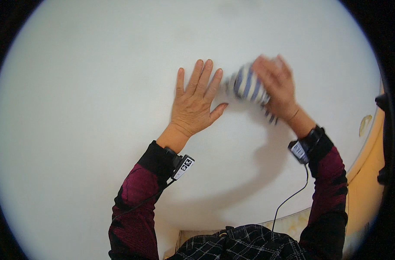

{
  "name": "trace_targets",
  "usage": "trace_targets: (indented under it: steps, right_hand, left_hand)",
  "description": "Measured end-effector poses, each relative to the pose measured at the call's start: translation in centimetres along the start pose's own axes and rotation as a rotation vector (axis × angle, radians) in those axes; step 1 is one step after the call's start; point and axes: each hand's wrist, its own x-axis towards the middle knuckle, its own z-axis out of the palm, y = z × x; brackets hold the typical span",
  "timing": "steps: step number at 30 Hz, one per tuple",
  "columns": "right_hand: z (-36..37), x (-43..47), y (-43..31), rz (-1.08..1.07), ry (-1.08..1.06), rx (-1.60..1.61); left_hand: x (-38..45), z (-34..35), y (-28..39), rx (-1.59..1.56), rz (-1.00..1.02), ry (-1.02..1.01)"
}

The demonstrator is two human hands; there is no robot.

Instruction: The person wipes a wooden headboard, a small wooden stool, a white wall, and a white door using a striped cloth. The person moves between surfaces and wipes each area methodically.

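Note:
My left hand rests palm down with its fingers spread on a smooth white surface, holding nothing. To its right, a blue-and-white striped cloth is bunched up, its left edge close to my left fingers. My right hand is at the cloth's right side, over part of it; the hand is blurred, and whether its fingers grip the cloth cannot be told. A striped end of the cloth hangs out below the right palm.
Wrist devices with cables sit on both of my forearms. The white surface has a curved edge at the right, beside a yellowish-orange panel. A small yellowish mark or piece lies near that edge. A patterned strip shows below the surface's near edge.

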Motion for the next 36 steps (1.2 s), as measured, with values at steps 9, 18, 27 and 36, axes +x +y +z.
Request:
trace_targets:
  steps: [9,18,27,36]
  right_hand:
    - [0.9,1.8,4.0,0.231,0.238,-0.216]
    - [1.6,-7.4,-9.0,-0.281,-0.178,0.359]
    - [2.1,-3.2,7.5,0.009,0.265,-0.029]
    - [3.3,-6.0,5.3,0.287,0.273,-0.117]
  left_hand:
    - [-0.2,-1.5,-0.5,0.119,0.009,0.019]
    - [-0.5,-2.5,-1.1,0.209,0.032,-0.037]
    - [-0.9,-3.0,-1.3,0.289,0.045,-0.068]
    - [-0.8,-3.3,-1.2,0.362,0.035,-0.103]
